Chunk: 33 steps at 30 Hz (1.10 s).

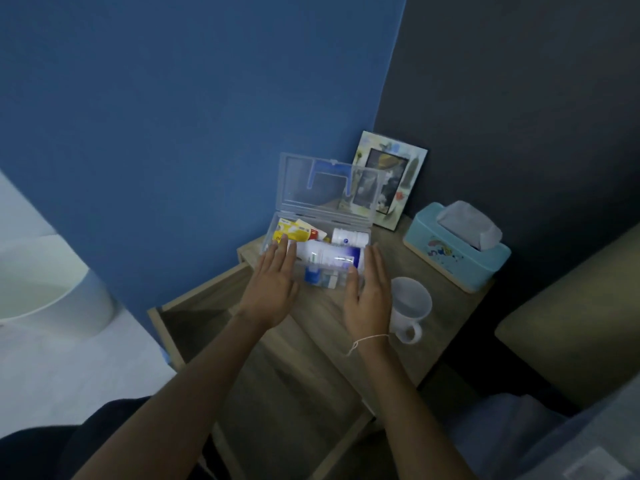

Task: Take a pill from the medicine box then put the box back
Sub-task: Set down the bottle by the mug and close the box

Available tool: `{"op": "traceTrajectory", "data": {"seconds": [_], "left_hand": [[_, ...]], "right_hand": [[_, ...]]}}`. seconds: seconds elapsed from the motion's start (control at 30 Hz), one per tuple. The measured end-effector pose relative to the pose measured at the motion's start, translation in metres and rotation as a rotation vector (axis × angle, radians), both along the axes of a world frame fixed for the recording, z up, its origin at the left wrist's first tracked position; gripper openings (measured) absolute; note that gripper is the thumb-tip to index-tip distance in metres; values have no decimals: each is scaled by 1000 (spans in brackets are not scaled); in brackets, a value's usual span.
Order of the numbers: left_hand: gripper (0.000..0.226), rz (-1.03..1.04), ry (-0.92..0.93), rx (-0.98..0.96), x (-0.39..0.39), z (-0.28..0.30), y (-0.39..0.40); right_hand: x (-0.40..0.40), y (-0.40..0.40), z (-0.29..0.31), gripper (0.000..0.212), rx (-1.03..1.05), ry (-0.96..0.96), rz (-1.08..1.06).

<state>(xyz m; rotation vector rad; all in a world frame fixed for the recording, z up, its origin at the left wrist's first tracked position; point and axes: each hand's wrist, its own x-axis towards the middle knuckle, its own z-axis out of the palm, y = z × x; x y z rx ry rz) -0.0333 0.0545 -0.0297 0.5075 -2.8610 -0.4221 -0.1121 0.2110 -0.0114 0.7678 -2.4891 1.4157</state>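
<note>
A clear plastic medicine box (pixel 367 237) stands on the wooden nightstand (pixel 322 317), its lid (pixel 301 188) with a blue handle raised upright. Inside lie a white bottle with a blue label (pixel 329 256), a second white bottle (pixel 348 236), yellow and red packets (pixel 294 232) and small cartons. My left hand (pixel 273 289) lies flat at the box's left front, fingers stretched over the rim. My right hand (pixel 367 296) is at the box's right front corner, fingers straight, thumb touching the wall. Neither hand holds anything.
A white mug (pixel 410 308) stands just right of my right hand. A turquoise tissue box (pixel 457 251) sits at the right, a picture frame (pixel 388 174) behind the box. An open drawer (pixel 194 317) juts out below left. A bed edge (pixel 571 323) is on the right.
</note>
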Motion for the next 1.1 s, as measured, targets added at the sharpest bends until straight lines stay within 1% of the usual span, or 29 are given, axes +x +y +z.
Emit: {"op": "traceTrajectory", "data": {"seconds": [0.1,0.27,0.4,0.5,0.67,0.73,0.9,1.0,1.1], "left_hand": [[64,33,53,72,-15,12,-20],[62,110,176,212,-70,50,-66],[64,142,190,289,-108,71,-96],[65,150,210,336,-126,76,-103],[63,190,328,388,-131,73,-99],[63,179,359,411,-127,73,-96],[57,195,476,444,-99,71,-84],[52,229,518,401,-75,62,-72],[52,208,539,381,-51,49,-57]], "right_hand": [[-31,-18,13,55,34,-22,-3],[-103,-57,39,62,119,26,-25],[-148,-85,44,70,167,-1,-47],[-168,-97,39,75,183,-42,-51],[-176,-101,32,73,10,-147,-41],[-172,-97,32,66,-35,-156,-42],[-155,-76,44,42,-131,-149,-81],[-139,-55,48,40,-51,-135,-42],[-121,-40,47,46,85,-148,28]]}}
